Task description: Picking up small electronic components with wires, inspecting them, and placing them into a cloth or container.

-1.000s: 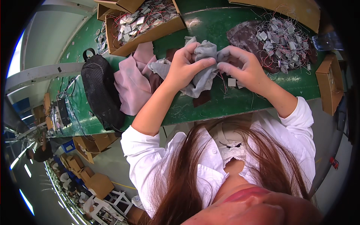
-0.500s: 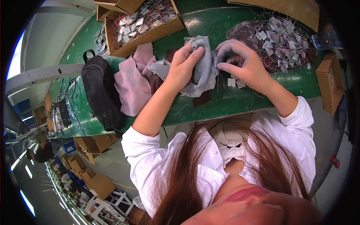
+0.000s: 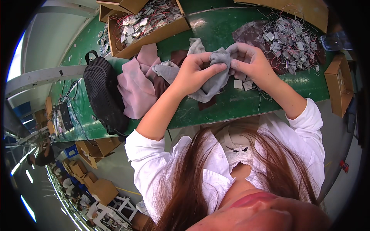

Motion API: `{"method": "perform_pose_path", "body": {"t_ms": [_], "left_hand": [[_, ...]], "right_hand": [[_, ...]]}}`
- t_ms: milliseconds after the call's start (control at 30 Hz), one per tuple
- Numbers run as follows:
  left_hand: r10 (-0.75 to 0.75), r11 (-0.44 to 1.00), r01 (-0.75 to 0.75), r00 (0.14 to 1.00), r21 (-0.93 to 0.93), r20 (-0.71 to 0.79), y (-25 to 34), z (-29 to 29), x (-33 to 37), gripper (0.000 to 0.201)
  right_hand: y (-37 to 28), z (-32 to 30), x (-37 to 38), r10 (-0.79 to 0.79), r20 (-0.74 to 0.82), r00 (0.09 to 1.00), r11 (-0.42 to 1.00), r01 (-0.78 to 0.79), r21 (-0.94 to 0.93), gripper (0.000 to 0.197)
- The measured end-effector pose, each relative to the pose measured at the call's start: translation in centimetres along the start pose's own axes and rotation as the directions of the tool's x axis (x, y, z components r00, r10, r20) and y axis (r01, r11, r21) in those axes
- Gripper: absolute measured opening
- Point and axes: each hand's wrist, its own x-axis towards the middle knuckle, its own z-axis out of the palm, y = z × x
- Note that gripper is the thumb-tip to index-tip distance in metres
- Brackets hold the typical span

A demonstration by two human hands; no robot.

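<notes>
A crumpled grey cloth [image 3: 214, 82] is bunched in my left hand [image 3: 192, 75], thumb and fingers closed on it. Against its right side, my right hand [image 3: 252, 63] pinches with thumb and fingertips. The small grey square plate with wires, seen in those fingers half a second ago, is now hidden by the cloth and fingers. A few pale square plates [image 3: 239, 84] lie on the green table [image 3: 181, 119] just below my right hand. Left of my left hand lies a pink cloth [image 3: 135, 88], with dark brown cloth beside it.
A tangled pile of wired square plates [image 3: 289, 44] rests on a dark brown cloth [image 3: 246, 34] at the far right. More fill a cardboard box [image 3: 158, 37] at the far left. A black mesh bag [image 3: 102, 94] lies left; another cardboard box [image 3: 337, 86] is at the right edge.
My right hand has moved in to meet the cloth, and the square plate has gone out of sight there. My left hand has folded the cloth lower and toward the right.
</notes>
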Motion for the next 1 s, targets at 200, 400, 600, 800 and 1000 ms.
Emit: {"method": "perform_pose_path", "body": {"t_ms": [200, 400, 600, 800, 1000], "left_hand": [[0.032, 0.999, -0.037, 0.991, 0.034, 0.127, 0.3, -0.5, -0.2, 0.019], [0.018, 1.0, -0.016, 0.993, -0.013, 0.117, 0.4, -0.5, -0.2, 0.017], [-0.036, 0.988, 0.045, 0.998, -0.149, 0.058, 0.4, -0.8, -0.1, 0.015], [-0.019, 0.974, 0.019, 1.0, -0.227, 0.001, 0.0, -1.3, 0.2, 0.017], [-0.014, 0.907, -0.04, 0.992, -0.42, -0.125, -0.1, -1.3, 0.2, 0.022]], "right_hand": [[-0.1, -0.3, 0.0, 0.106, 0.106, 0.989, 0.992, -0.113, 0.058, 0.017], [0.3, -0.5, 0.2, 0.103, 0.125, 0.987, 0.976, -0.124, 0.179, 0.016], [-0.5, -0.8, 0.4, 0.077, -0.008, 0.997, 0.956, -0.071, 0.283, 0.015], [-0.4, -2.7, 1.3, -0.012, -0.114, 0.993, 0.933, 0.052, 0.356, 0.012], [-0.3, -3.4, 1.8, -0.071, -0.253, 0.965, 0.855, 0.19, 0.483, 0.011]]}}
